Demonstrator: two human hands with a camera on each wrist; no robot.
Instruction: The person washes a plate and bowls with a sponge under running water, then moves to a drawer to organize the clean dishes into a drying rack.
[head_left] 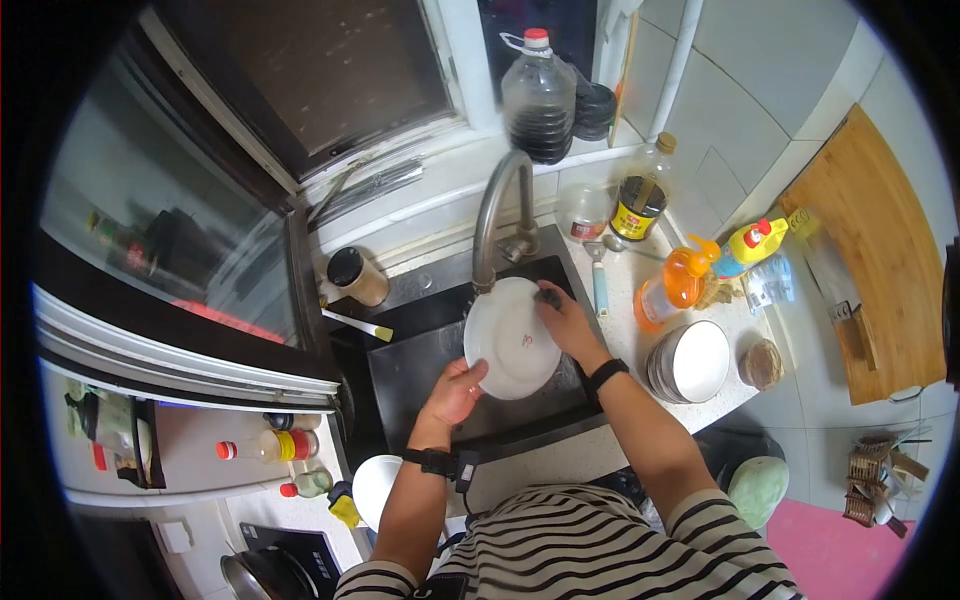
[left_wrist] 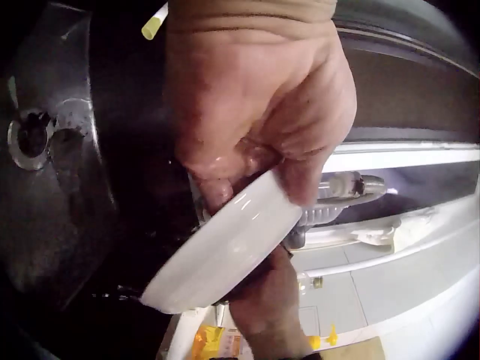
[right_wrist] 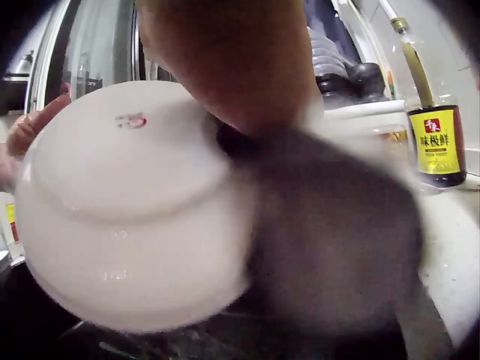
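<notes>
A white dish [head_left: 512, 340], its underside with a small red mark facing the head camera, is held above the dark sink [head_left: 420, 385], under the faucet [head_left: 490, 220]. My left hand [head_left: 456, 392] grips the rim at the lower left, thumb on the underside; in the left wrist view the left hand [left_wrist: 259, 105] pinches the edge of the dish [left_wrist: 225, 247]. At the upper right, my right hand [head_left: 568, 322] presses a dark scrubber [head_left: 548, 298] on the dish. In the right wrist view a blurred dark shape partly covers the dish [right_wrist: 127, 225].
Right of the sink stand stacked bowls [head_left: 698, 362], an orange pump bottle [head_left: 672, 288], a sauce bottle [head_left: 640, 190] and a blue-handled tool [head_left: 600, 285]. A jar [head_left: 358, 276] and a pale-handled brush [head_left: 358, 324] are at the left. Another white bowl [head_left: 376, 490] lies beside my left forearm.
</notes>
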